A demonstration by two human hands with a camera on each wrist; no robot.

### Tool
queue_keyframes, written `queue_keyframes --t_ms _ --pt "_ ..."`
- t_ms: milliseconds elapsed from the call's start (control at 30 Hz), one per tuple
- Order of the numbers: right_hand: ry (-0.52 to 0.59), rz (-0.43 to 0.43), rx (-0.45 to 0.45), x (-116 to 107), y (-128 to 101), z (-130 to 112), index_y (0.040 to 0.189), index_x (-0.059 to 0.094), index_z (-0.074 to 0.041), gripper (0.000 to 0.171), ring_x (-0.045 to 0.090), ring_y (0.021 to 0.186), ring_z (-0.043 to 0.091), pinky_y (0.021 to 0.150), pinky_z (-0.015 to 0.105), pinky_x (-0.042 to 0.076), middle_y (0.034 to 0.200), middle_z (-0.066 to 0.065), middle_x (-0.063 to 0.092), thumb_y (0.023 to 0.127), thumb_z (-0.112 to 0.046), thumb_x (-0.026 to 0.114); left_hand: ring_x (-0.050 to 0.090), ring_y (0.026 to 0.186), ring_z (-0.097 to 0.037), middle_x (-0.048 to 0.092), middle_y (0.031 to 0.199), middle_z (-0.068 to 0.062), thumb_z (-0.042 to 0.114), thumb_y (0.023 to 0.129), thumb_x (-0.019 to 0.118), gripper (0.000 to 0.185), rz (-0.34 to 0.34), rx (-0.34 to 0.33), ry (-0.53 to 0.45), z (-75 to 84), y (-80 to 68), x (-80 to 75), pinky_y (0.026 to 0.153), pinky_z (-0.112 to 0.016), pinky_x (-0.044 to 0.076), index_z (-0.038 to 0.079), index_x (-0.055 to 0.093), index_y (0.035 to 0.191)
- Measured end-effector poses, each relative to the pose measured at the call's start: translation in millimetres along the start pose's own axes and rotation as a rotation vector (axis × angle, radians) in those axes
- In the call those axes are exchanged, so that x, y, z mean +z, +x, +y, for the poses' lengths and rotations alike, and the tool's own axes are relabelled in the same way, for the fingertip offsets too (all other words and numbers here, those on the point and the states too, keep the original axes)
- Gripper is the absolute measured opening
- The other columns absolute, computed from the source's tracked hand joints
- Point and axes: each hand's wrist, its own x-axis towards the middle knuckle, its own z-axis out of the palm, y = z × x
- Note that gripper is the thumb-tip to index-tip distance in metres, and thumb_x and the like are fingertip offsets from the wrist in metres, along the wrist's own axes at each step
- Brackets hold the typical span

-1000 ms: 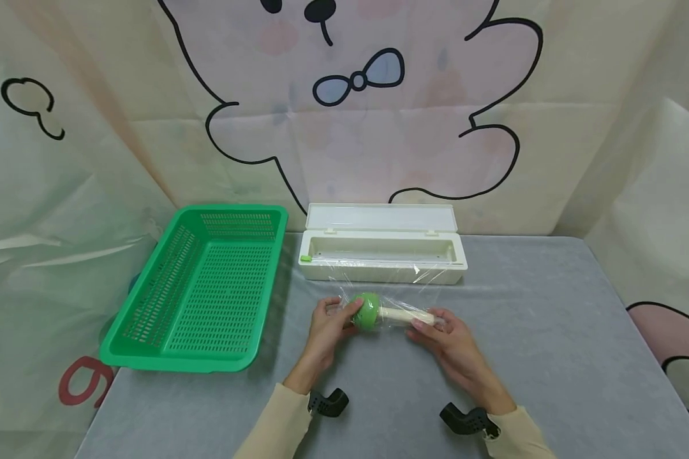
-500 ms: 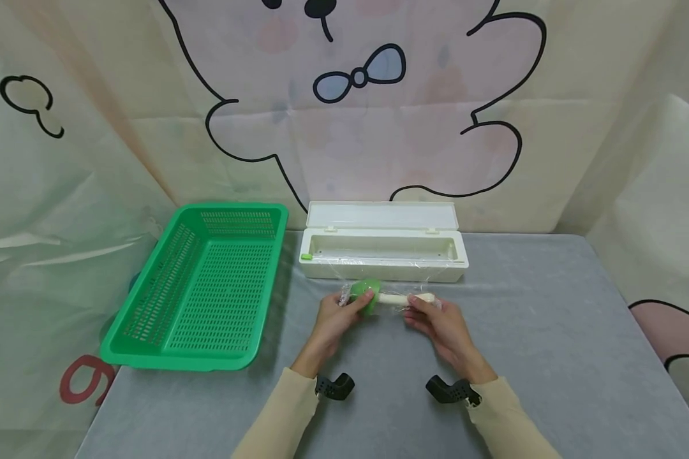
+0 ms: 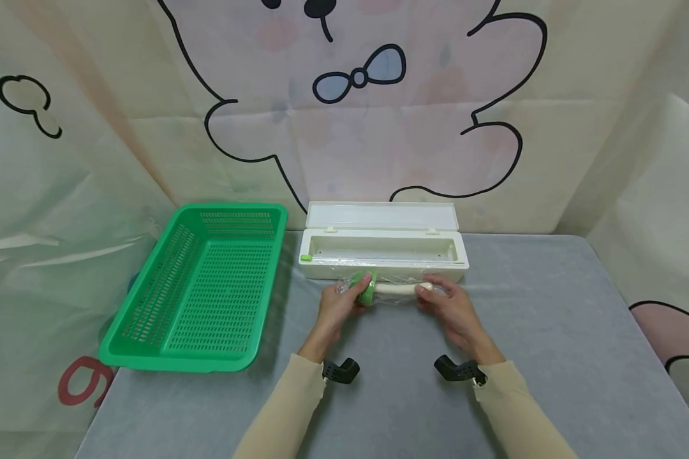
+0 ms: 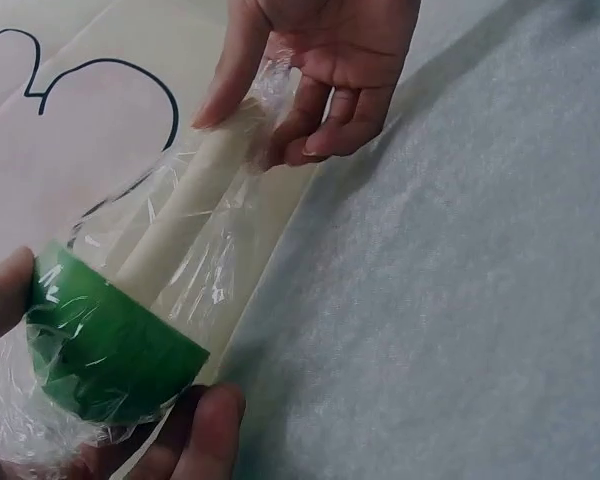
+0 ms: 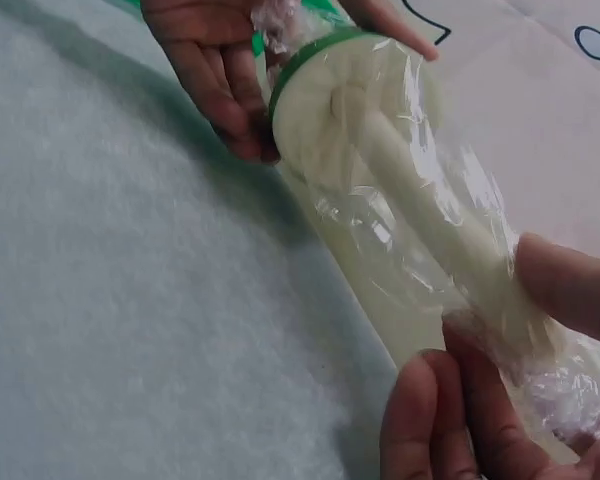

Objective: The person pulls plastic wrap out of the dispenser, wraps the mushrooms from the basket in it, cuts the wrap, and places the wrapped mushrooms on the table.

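A mushroom-shaped object with a green domed cap [image 4: 110, 345] and a pale straight stem [image 3: 395, 289] is wrapped in clear cling film [image 5: 480, 190]. It lies roughly level between both hands, just in front of the white box. My left hand [image 3: 335, 309] grips the cap, thumb on one side and fingers on the other. At the stem's far end, my right hand [image 3: 453, 312] pinches stem and film between thumb and fingers. The right wrist view shows the cap's flat, pale underside. Film bunches beyond both ends, partly hidden by the fingers.
Behind the hands stands a long white box [image 3: 379, 271], its lid [image 3: 381, 215] raised and a small green piece at its left front corner. A green slotted basket [image 3: 192, 363] stands to the left. Grey cloth [image 3: 551, 331] covers the table; a printed curtain hangs behind.
Both hands have carried the wrapped mushroom-shaped object away from me, closer to the box. Its stem, tilted down to the right earlier, now lies nearly level. Basket and box have not moved.
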Motion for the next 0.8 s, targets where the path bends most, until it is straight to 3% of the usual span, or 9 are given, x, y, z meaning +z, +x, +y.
queue_keyframes --t_ms 100,200,333,400,533,700,800 --pt "-0.06 0.014 0.013 -0.1 2.6 0.7 0.118 0.059 0.01 0.035 0.066 0.076 0.008 0.076 0.024 0.057 0.089 -0.002 0.067 0.097 -0.015 0.072 0.064 0.079 -0.019 0.065 0.095 -0.007 0.058 0.08 0.081 0.063 0.018 0.004 0.032 -2.3 2.0 -1.4 0.075 -0.034 0.056 0.0 0.068 0.103" --pt "-0.133 0.024 0.015 -0.2 4.9 1.5 0.113 0.061 0.013 0.037 0.067 0.071 0.008 0.073 0.024 0.058 0.084 -0.001 0.068 0.097 -0.019 0.072 0.063 0.096 -0.023 0.064 0.112 -0.013 0.049 0.08 0.085 0.07 0.04 0.051 0.03 -6.0 5.1 -2.8 0.084 -0.035 0.055 -0.004 0.063 0.12" --pt "-0.227 0.024 0.005 0.2 8.0 1.9 0.11 0.063 0.014 0.04 0.067 0.071 0.009 0.071 0.025 0.058 0.081 -0.001 0.068 0.096 -0.022 0.073 0.058 0.118 -0.028 0.057 0.134 -0.02 0.031 0.081 0.089 0.074 0.06 0.127 -0.044 -9.9 8.5 -6.3 0.094 -0.036 0.053 -0.004 0.055 0.137" --pt "-0.284 0.042 -0.008 -0.3 9.2 1.6 0.107 0.065 0.012 0.04 0.063 0.073 0.007 0.069 0.023 0.055 0.081 -0.002 0.066 0.094 -0.024 0.076 0.06 0.113 -0.027 0.059 0.131 -0.02 0.025 0.081 0.089 0.067 0.059 0.145 -0.077 -10.9 9.4 -8.7 0.089 -0.032 0.055 -0.003 0.058 0.134" --pt "-0.34 0.09 -0.044 -1.1 11.1 0.3 0.108 0.067 0.01 0.042 0.054 0.078 0.008 0.067 0.022 0.047 0.091 0.0 0.063 0.089 -0.024 0.081 0.064 0.089 -0.017 0.065 0.114 -0.015 0.025 0.082 0.088 0.054 0.047 0.146 -0.096 -11.0 12.2 -12.6 0.072 -0.025 0.056 -0.003 0.065 0.122" --pt "-0.218 0.106 -0.064 1.7 13.8 -1.6 0.119 0.055 0.012 0.047 0.054 0.084 0.007 0.07 0.018 0.05 0.113 0.013 0.052 0.089 -0.013 0.08 0.064 0.074 -0.013 0.067 0.098 -0.009 0.034 0.081 0.088 0.048 0.06 0.126 -0.079 -7.8 12.8 -13.8 0.07 -0.03 0.058 -0.003 0.069 0.106" --pt "-0.104 0.091 -0.053 3.7 15.0 -2.1 0.123 0.045 0.009 0.048 0.056 0.082 0.005 0.069 0.018 0.052 0.111 0.011 0.048 0.09 -0.004 0.077 0.063 0.07 -0.013 0.068 0.09 -0.005 0.038 0.08 0.088 0.045 0.088 0.123 -0.058 -6.7 12.7 -13.9 0.068 -0.03 0.057 -0.001 0.07 0.096"
